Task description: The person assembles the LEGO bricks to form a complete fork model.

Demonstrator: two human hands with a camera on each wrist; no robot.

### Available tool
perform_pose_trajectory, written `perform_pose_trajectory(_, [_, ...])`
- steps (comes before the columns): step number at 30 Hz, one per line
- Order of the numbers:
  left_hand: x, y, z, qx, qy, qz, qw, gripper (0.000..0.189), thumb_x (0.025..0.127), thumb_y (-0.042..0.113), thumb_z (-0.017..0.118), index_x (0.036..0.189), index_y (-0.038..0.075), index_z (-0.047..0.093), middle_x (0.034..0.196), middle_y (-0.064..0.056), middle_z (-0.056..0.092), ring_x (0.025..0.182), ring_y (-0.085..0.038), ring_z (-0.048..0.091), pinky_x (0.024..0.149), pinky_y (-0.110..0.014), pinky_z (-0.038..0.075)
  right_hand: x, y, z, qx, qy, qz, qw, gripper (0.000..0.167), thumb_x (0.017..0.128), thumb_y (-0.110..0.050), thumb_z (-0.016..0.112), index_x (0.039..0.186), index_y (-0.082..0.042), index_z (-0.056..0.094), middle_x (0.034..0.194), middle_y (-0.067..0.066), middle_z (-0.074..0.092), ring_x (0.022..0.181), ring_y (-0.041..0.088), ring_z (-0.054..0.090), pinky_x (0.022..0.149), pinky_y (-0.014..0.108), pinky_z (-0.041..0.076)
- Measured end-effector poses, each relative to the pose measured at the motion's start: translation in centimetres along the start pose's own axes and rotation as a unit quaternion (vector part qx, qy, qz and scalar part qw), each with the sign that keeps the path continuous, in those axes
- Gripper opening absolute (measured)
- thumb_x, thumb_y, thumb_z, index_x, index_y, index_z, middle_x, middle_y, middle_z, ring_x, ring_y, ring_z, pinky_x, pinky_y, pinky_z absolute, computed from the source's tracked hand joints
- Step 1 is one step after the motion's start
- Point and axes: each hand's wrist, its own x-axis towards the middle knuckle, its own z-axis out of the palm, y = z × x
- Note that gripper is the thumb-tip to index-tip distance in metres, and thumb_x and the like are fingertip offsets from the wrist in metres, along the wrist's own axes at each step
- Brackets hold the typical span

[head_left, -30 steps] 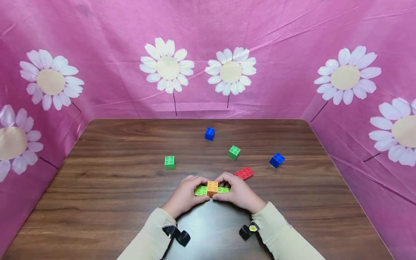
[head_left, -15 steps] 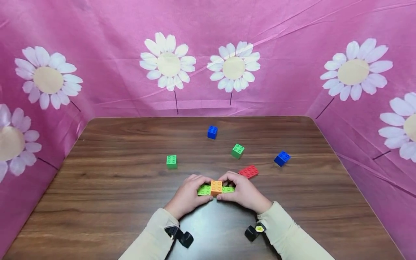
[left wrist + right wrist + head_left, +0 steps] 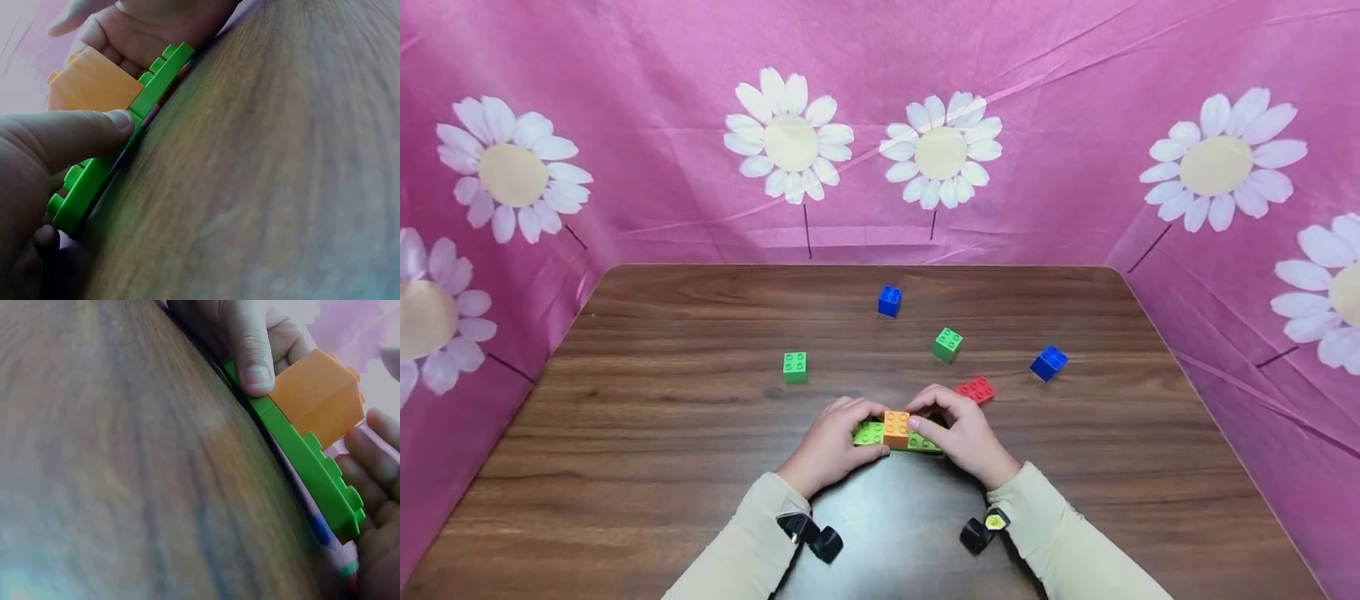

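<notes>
Pinches lime bricks (image 3: 868, 433) beneath the orange brick (image 3: 897, 429) with left hand (image 3: 831, 442) at its left side. Now keeps right hand (image 3: 970, 442) loose at its right, thumb raised off the lime front, unlike a moment ago; probably eases that hold, leaving the left to steady them. Beyond it: red brick (image 3: 977, 389) rightward, green brick (image 3: 795, 368) leftward, blue brick (image 3: 890, 302) straight past.

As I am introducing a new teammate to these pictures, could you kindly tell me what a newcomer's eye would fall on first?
Most likely the bright pink backdrop with its large white flowers, behind and beside the wooden table. Next, probably, the orange block on a light-green strip, between the left hand and right hand in the head view's lower middle.
</notes>
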Motion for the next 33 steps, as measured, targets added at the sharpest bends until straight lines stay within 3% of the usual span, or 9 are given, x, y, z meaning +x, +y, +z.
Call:
perform_pose_trajectory(5, [0.1, -0.1, 0.0, 0.000, 0.000, 0.000, 1.0000, 0.041, 0.080, 0.024, 0.086, 0.116, 0.018, 0.070, 0.110, 0.009, 0.070, 0.103, -0.012, 0.057, 0.090, -0.038, 0.047, -0.1, -0.4, 0.2, 0.044, 0.066, -0.039, 0.9961, 0.014, 0.091, 0.010, 0.065, 0.095, -0.004, 0.067, 0.093, 0.008, 0.066, 0.083, 0.014, 0.062, 0.070, 0.025, 0.052])
perform_pose_trajectory(12, [0.2, 0.0, 0.0, 0.012, 0.007, 0.004, 0.9999, 0.042, 0.078, 0.025, 0.087, 0.116, 0.018, 0.070, 0.109, 0.009, 0.070, 0.104, -0.012, 0.057, 0.093, -0.038, 0.045, 0.0, -1.1, 0.5, 0.058, 0.152, -0.083, 0.9832, 0.011, 0.088, 0.015, 0.063, 0.086, 0.004, 0.064, 0.084, 0.008, 0.063, 0.078, 0.013, 0.060, 0.068, 0.022, 0.051])
perform_pose_trajectory(16, [0.1, 0.1, -0.2, 0.012, 0.006, 0.003, 0.9999, 0.042, 0.078, 0.025, 0.087, 0.115, 0.018, 0.070, 0.108, 0.010, 0.070, 0.103, -0.012, 0.057, 0.091, -0.038, 0.046, 0.1, -1.1, 0.6, 0.050, 0.214, -0.096, 0.9708, 0.010, 0.087, 0.018, 0.063, 0.085, 0.008, 0.064, 0.083, 0.008, 0.062, 0.078, 0.013, 0.058, 0.070, 0.021, 0.049])
perform_pose_trajectory(23, [0.1, 0.3, -0.3, 0.004, 0.003, -0.012, 0.9999, 0.041, 0.078, 0.024, 0.087, 0.115, 0.020, 0.070, 0.108, 0.010, 0.070, 0.101, -0.011, 0.056, 0.090, -0.039, 0.045, 0.6, -0.9, 0.3, 0.037, 0.300, -0.099, 0.9481, 0.015, 0.086, 0.015, 0.065, 0.087, 0.000, 0.067, 0.088, 0.014, 0.060, 0.083, 0.015, 0.059, 0.070, 0.021, 0.049])
perform_pose_trajectory(27, [0.1, 0.3, -0.3, -0.001, -0.001, -0.020, 0.9998, 0.040, 0.078, 0.023, 0.087, 0.115, 0.020, 0.070, 0.109, 0.008, 0.069, 0.102, -0.012, 0.056, 0.091, -0.040, 0.045, 0.8, -0.6, -0.1, 0.032, 0.340, -0.096, 0.9350, 0.008, 0.085, 0.015, 0.066, 0.091, 0.009, 0.064, 0.095, 0.013, 0.059, 0.090, 0.015, 0.059, 0.073, 0.019, 0.050])
perform_pose_trajectory(33, [0.0, 0.2, 0.0, -0.003, -0.005, -0.020, 0.9998, 0.040, 0.079, 0.023, 0.087, 0.115, 0.020, 0.070, 0.109, 0.008, 0.069, 0.102, -0.012, 0.056, 0.091, -0.039, 0.045, 0.6, -2.0, -0.6, -0.005, 0.398, -0.084, 0.9137, 0.020, 0.082, 0.018, 0.066, 0.101, 0.017, 0.059, 0.106, 0.022, 0.058, 0.099, 0.014, 0.055, 0.081, 0.018, 0.044])
